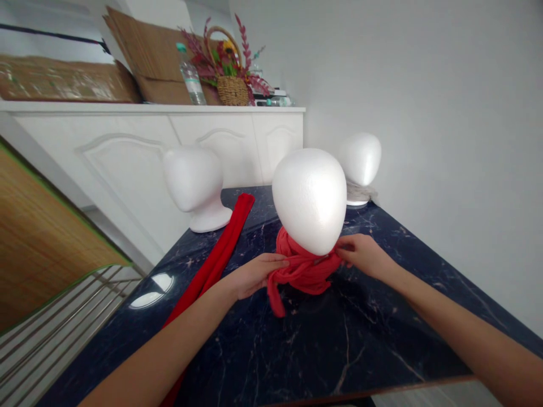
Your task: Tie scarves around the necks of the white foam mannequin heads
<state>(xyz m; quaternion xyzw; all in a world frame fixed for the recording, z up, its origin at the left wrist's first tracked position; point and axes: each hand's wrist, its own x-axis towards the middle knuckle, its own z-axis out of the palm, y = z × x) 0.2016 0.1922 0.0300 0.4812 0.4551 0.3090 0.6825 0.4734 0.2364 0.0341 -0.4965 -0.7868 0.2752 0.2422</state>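
Observation:
A white foam mannequin head (310,195) stands upright on the dark marbled table, with a coral-red scarf (307,276) wrapped around its neck. On the left side of the neck, my left hand (259,274) pinches the scarf between thumb and fingers, and a short loose end hangs below it. At the right side, my right hand (362,254) has its fingers closed on the scarf's edge. The neck itself is hidden by the cloth. A brighter red folded scarf (216,254) lies lengthwise on the table, partly covered by my left forearm.
Another white mannequin head (195,181) stands at the back left. A third head (361,161), with a grey scarf (360,192) around its neck, is at the back right near the wall. White cabinets (127,147) and a metal rack (63,328) border the table (305,356).

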